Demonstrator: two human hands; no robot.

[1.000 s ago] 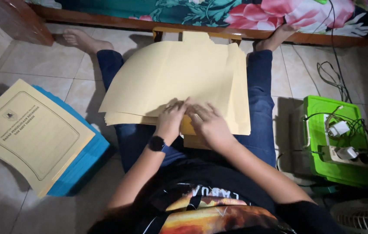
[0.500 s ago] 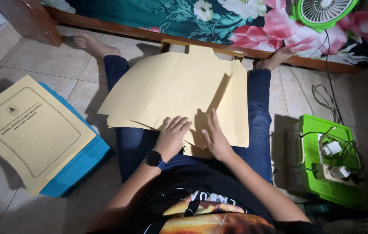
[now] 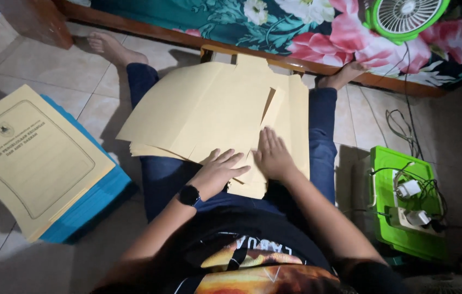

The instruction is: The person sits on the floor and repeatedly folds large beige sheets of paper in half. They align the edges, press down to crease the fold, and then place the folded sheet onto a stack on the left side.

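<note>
A yellow-and-blue folder stack (image 3: 35, 163) lies at nine o'clock, a green box (image 3: 399, 212) at three. Both hands, left hand (image 3: 220, 171) and right hand (image 3: 272, 155), press flat, fingers spread, apparently gripping nothing, on the manila sheets (image 3: 209, 109) stretching toward twelve.

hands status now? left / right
Left hand: open, flat on the tan paper sheets, gripping nothing.
Right hand: open, palm pressing the same sheets.

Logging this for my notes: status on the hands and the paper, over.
Left hand flat on paper stack, open. Right hand flat beside it, open. Stack lies across lap. Nothing in the way.
</note>
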